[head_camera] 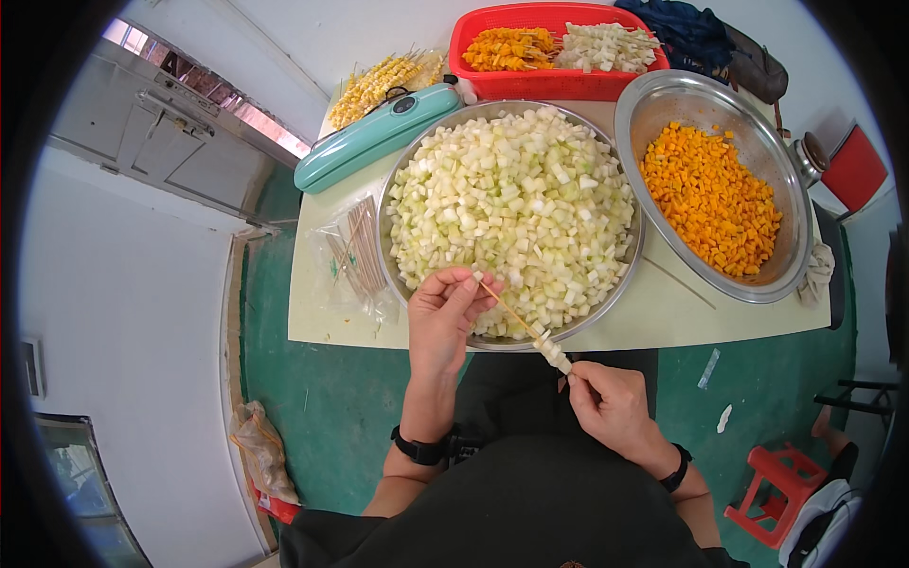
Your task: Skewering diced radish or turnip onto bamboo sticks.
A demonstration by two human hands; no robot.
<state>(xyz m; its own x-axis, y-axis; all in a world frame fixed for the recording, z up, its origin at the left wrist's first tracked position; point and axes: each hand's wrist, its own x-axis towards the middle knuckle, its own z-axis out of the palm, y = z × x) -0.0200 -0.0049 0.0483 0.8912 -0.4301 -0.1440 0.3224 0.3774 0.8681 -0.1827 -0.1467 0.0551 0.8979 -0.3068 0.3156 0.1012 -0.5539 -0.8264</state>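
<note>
Between finger and thumb, my left hand (447, 305) pinches a pale diced cube (478, 276) at the upper tip of a wooden skewer (510, 309). Several pale cubes (552, 353) are threaded on the skewer's lower part, where my right hand (612, 406) grips that end just off the table edge. Beyond my hands, a large round metal basin (381, 234) is heaped with pale green-white diced pieces (511, 206). An oval metal basin (799, 234) of orange diced pieces (710, 199) stands at its right, its rim by the round one.
A bag of wooden skewers (363, 248) lies left of the round basin, under a teal bag sealer (380, 138). Filled skewers (376, 85) and a red plastic basket (554, 86) are at the back. One loose skewer (679, 282) lies at right. A red stool (775, 490) and another person's foot are lower right.
</note>
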